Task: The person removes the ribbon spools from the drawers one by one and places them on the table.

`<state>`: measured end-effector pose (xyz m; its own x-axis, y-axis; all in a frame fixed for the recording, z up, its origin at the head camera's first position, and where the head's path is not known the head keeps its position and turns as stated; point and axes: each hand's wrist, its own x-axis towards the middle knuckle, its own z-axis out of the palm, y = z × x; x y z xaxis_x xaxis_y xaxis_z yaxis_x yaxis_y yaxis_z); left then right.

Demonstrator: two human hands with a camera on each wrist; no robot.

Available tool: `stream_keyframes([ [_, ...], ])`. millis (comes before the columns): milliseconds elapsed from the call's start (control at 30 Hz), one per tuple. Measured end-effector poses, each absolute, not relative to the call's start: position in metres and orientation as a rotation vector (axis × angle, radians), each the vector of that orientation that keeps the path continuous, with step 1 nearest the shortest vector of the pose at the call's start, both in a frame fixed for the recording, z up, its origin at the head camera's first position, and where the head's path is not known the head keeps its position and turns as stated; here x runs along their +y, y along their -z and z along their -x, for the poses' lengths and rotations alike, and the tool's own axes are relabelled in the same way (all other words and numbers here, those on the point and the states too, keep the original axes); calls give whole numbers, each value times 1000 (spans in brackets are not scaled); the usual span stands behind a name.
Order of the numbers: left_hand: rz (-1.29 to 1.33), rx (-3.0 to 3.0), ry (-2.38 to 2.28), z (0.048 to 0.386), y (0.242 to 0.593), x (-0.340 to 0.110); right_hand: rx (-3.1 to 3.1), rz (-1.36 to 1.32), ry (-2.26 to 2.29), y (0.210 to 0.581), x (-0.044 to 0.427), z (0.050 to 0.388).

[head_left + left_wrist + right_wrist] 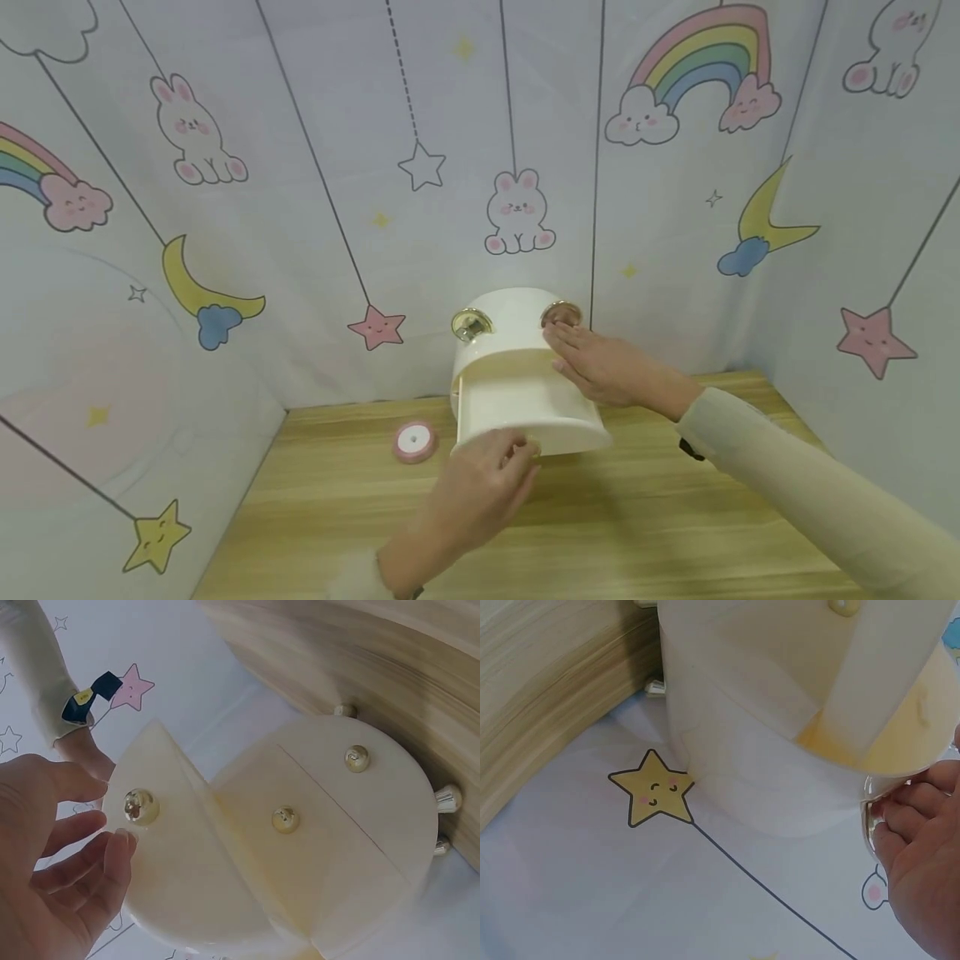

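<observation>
Top drawer (577,437) stands open in white cabinet (517,312) on bench (637,517); 2 lower drawers (322,855) closed; remainder unclear. Left hand (483,487): fingers loosely bent beside knob (141,807). Right hand (600,362): fingers extended against gold ear (566,312).

- The right sleeve (817,496) is cut long and plain in pale cream, marked by soft creases and finished with a straight cuff (692,410) at the wrist.
- The same pale cream is shown by the left sleeve (360,581), of which only the end is seen.
- At the right wrist a black band (76,711) is worn, marked with a small yellow patch (82,697); a dark, squarish block (107,685) is set beside it.
- Past the left sleeve, a small dark piece (417,592) is glimpsed, mostly hidden.
- The right hand (596,364) and left hand (483,485) are left bare.
</observation>
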<state>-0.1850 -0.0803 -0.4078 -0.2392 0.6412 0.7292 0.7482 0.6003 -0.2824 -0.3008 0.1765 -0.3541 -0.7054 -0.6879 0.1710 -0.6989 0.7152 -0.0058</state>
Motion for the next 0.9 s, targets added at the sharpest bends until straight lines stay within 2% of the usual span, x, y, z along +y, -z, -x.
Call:
stream_keyframes([
  [467,989,-1854,-180,182,426,-70,-2756,-1131,-104,355,177,301],
  [900,968,-1734,-269,189,435,-69,-2748,-1123,-105,352,176,298],
])
